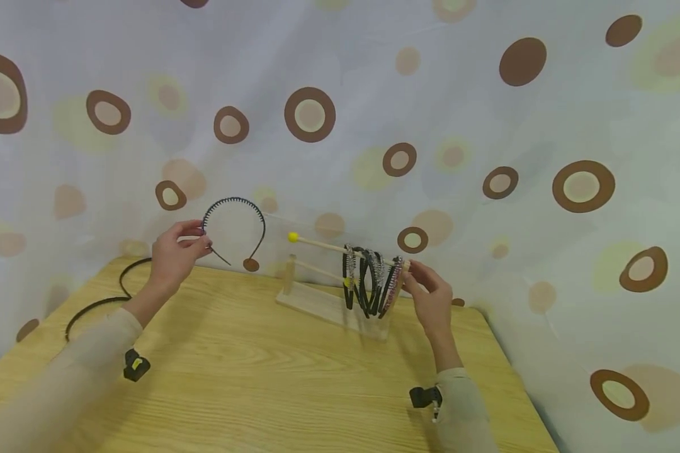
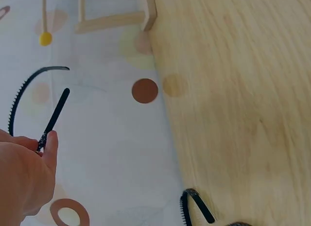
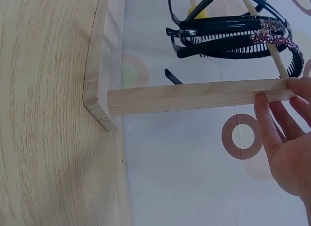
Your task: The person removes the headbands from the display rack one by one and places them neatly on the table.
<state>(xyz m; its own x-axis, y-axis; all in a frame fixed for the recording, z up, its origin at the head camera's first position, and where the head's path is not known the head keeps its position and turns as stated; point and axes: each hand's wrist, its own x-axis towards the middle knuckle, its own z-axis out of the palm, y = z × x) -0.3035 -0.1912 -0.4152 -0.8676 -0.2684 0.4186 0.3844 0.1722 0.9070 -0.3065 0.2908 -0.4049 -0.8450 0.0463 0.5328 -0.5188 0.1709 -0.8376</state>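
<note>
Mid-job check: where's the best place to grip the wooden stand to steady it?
Probably the top of its right-end post, from the right: the post is slim and flat-sided, and headbands crowd the rod on its left. The right hand pinches it there.

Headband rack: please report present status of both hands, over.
Left hand holds black headband aloft. Right hand pinches top of rack upright. Other headbands hang on upper rod; no obstruction visible before its yellow tip.
</note>
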